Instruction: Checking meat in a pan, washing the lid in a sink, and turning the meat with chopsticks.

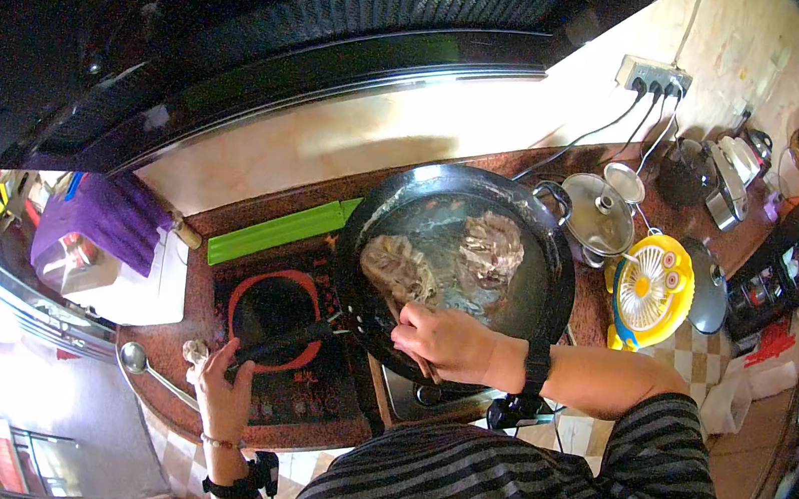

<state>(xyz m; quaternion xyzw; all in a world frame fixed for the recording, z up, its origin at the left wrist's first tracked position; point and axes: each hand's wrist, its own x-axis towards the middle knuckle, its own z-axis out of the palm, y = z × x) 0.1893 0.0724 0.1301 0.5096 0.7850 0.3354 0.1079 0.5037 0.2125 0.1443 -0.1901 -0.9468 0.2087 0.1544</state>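
Note:
A large black wok [469, 183] holds two clumps of cooked, brownish meat. One clump of meat [397, 268] lies at the left, and another clump of meat [492, 250] lies at the upper right. My right hand [451, 343] is over the wok's near rim, closed around a thin brown utensil [424, 365], perhaps chopsticks; its far end reaches the left clump. My left hand [224, 382] grips the end of the wok's black handle [289, 341], thumb and fingers on either side. Against its outer side is a crumpled whitish thing [195, 353], perhaps cloth or tissue.
Beneath the handle is a black induction cooktop [270, 308] with a red ring. A ladle [135, 359] lies left. Behind runs a green strip [272, 236]. At right stand a lidded pot [598, 215] and yellow fan [655, 294]. A range hood [366, 41] hangs above.

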